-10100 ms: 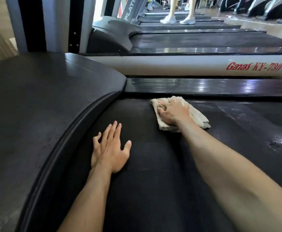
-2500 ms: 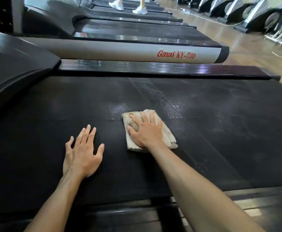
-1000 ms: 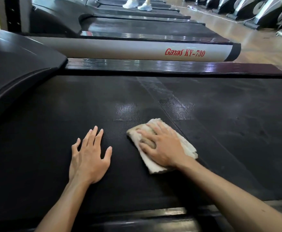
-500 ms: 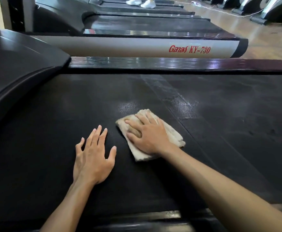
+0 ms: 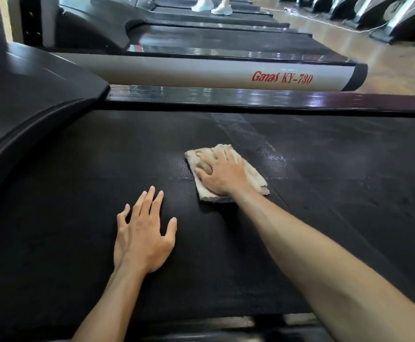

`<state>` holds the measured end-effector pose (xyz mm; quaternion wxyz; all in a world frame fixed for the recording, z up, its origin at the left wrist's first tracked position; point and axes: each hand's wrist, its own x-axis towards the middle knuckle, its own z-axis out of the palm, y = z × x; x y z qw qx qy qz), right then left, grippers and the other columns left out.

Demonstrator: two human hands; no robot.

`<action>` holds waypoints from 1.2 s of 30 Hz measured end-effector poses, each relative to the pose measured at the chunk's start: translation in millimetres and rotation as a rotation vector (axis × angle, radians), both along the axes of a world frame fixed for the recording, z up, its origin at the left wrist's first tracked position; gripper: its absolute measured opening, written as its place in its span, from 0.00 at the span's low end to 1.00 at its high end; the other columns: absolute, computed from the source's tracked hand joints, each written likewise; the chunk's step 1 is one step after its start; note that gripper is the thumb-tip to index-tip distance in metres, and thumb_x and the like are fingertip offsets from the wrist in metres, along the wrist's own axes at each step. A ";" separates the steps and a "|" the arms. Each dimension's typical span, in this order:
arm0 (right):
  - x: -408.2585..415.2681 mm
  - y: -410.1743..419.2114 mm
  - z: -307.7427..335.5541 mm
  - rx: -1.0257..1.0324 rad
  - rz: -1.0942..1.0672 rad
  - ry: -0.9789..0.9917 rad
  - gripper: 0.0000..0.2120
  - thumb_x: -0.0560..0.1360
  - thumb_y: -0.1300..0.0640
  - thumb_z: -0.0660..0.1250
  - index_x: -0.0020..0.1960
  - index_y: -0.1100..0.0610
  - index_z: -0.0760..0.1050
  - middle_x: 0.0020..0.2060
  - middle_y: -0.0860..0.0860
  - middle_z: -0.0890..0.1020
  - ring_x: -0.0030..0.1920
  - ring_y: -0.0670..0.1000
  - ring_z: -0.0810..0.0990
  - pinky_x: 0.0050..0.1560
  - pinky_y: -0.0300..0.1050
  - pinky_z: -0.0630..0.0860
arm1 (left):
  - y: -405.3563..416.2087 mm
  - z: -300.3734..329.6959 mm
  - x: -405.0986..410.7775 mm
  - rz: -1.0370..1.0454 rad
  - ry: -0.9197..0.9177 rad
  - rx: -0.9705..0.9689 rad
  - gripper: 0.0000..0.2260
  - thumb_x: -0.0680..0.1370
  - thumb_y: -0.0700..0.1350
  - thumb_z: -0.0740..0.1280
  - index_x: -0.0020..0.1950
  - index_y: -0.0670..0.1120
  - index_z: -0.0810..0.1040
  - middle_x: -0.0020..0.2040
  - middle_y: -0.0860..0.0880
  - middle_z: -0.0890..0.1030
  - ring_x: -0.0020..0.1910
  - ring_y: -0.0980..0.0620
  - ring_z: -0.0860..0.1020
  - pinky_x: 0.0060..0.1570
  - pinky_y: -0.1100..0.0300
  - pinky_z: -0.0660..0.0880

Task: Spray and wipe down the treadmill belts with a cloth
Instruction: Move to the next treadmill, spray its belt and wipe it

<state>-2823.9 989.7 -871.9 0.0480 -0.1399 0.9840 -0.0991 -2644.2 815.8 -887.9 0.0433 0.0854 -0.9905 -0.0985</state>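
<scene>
A folded beige cloth (image 5: 253, 175) lies on the black treadmill belt (image 5: 78, 193) near its middle. My right hand (image 5: 222, 175) presses flat on the cloth, fingers spread and pointing up-left. My left hand (image 5: 143, 234) rests flat on the belt, palm down, fingers straight, below and left of the cloth. Wet streaks (image 5: 273, 156) glisten on the belt just right of the cloth. No spray bottle is in view.
The motor cover (image 5: 29, 99) rises at the left. A glossy side rail (image 5: 251, 99) borders the belt's far edge; beyond it a grey rail marked Ganas KY-730 (image 5: 201, 72) and more treadmills. A person's white shoes (image 5: 211, 6) stand on a far belt. Wooden floor (image 5: 399, 58) lies right.
My right hand has slid the cloth away from me and slightly right over the last half second. My left hand stays planted on the belt.
</scene>
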 end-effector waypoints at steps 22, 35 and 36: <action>23.3 25.9 -1.8 -0.025 0.156 0.043 0.32 0.75 0.28 0.49 0.78 0.31 0.59 0.82 0.45 0.58 0.83 0.54 0.49 0.80 0.61 0.47 | 0.5 -1.8 -0.4 -0.003 -0.002 -0.006 0.39 0.73 0.65 0.37 0.84 0.53 0.50 0.84 0.55 0.46 0.82 0.58 0.43 0.79 0.49 0.46; -38.2 32.0 3.9 0.013 -0.099 -0.051 0.31 0.80 0.31 0.52 0.81 0.33 0.53 0.84 0.46 0.49 0.83 0.56 0.40 0.80 0.65 0.42 | 1.2 -0.6 -0.8 0.000 0.007 0.027 0.40 0.73 0.66 0.37 0.83 0.53 0.51 0.84 0.55 0.47 0.82 0.58 0.44 0.79 0.49 0.46; -37.0 19.7 6.2 0.012 -0.053 -0.054 0.30 0.81 0.31 0.52 0.81 0.33 0.53 0.84 0.46 0.49 0.83 0.56 0.40 0.80 0.65 0.41 | 1.4 1.4 -1.8 -0.003 0.002 0.024 0.40 0.72 0.66 0.37 0.83 0.53 0.51 0.84 0.55 0.47 0.82 0.58 0.44 0.79 0.50 0.46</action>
